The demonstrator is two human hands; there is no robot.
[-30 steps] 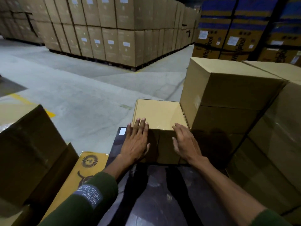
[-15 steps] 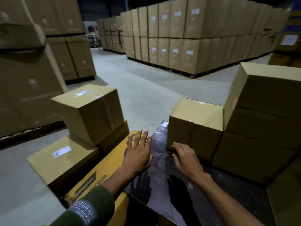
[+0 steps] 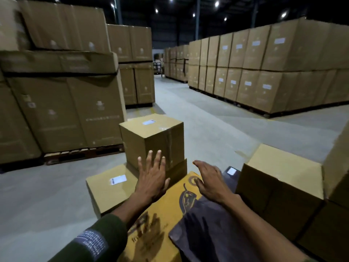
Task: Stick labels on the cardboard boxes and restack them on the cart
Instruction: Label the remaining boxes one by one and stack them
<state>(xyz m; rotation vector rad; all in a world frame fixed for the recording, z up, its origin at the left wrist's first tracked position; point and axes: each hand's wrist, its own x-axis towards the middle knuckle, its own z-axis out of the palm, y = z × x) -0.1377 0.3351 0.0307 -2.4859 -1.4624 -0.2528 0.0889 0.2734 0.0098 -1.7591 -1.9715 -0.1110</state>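
Two brown cardboard boxes stand stacked on the grey concrete floor [image 3: 47, 201]: the upper labelled box [image 3: 151, 140] on the lower labelled box [image 3: 111, 188], each bearing one white label. Left hand [image 3: 152, 177] and right hand [image 3: 210, 179] hover with fingers straight and spread, grip apart, holding nothing, over one yellow printed carton [image 3: 166, 210]. One unlabelled brown cardboard box [image 3: 279, 184] sits to the right.

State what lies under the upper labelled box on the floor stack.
The upper box rests on a lower box with a white label on its exposed top. The left hand covers part of their join; the rest of the lower top is hidden.
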